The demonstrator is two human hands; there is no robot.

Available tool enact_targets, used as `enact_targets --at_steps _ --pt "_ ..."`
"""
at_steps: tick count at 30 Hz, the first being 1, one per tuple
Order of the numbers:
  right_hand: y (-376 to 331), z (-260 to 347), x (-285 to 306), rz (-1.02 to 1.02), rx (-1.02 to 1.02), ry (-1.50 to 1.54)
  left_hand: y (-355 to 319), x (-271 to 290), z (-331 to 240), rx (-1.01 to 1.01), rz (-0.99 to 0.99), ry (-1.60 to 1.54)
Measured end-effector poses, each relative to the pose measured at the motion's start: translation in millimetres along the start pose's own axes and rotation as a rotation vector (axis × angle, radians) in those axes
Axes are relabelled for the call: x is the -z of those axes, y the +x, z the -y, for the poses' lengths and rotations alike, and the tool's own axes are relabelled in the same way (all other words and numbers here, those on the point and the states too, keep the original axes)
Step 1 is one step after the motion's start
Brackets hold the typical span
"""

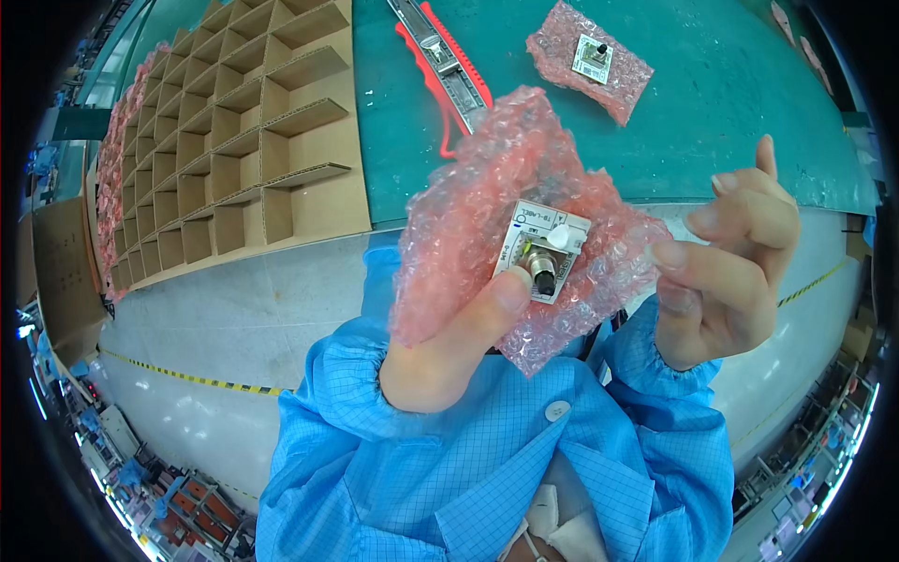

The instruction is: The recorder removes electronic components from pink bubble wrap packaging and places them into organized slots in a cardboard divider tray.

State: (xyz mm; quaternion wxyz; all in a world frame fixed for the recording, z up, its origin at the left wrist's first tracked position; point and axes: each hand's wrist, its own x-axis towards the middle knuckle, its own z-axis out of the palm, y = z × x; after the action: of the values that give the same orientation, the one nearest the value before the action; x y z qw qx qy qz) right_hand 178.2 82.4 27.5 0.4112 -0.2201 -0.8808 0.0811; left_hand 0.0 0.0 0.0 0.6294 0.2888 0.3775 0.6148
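Note:
My left hand (449,347) holds a sheet of pink bubble wrap (449,225) from below, its thumb pressed on a small white circuit board (510,244) lying on the wrap. The board carries a metal component with a black shaft (543,278) and a white connector (566,236). My left fingers are hidden under the wrap. At the wrap's right corner, my right hand (730,262) has its fingers bent and apart, the index fingertip at the wrap's edge. Whether it touches the wrap is hard to tell.
On the green table (749,112) lie a red utility knife (445,70) and, further right, a second circuit board (593,58) on a piece of pink bubble wrap (552,42). A cardboard divider grid (225,122) stands at the left, with more pink wrap (114,169) along its far left side.

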Motion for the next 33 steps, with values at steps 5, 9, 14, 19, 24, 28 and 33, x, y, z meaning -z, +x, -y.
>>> enact_targets --at_steps 5,9,14,19,24,28,33 --pt "5.4 -8.8 -13.4 0.091 -0.209 0.222 33.4 14.2 -6.7 -0.444 0.338 0.460" --pt "-7.0 -21.8 -27.5 0.159 -0.289 0.575 37.2 31.2 -9.0 -0.288 0.476 0.542" --pt "31.3 8.8 -1.6 0.313 -0.328 0.753 31.1 14.5 -59.3 0.093 0.401 0.081" --pt "21.7 23.4 -19.6 0.171 -0.342 0.556 25.8 21.6 -43.3 0.092 0.413 0.002" --pt "8.6 22.6 -32.8 0.020 -0.305 0.431 20.2 17.4 -21.6 0.087 0.233 -0.286" --pt "8.2 22.0 -43.3 -0.111 -0.213 0.159 13.9 10.2 -1.0 -0.151 0.177 -0.166" --pt "4.5 17.0 -54.3 -0.206 -0.046 0.039 12.2 0.4 4.1 -0.194 0.051 -0.126"
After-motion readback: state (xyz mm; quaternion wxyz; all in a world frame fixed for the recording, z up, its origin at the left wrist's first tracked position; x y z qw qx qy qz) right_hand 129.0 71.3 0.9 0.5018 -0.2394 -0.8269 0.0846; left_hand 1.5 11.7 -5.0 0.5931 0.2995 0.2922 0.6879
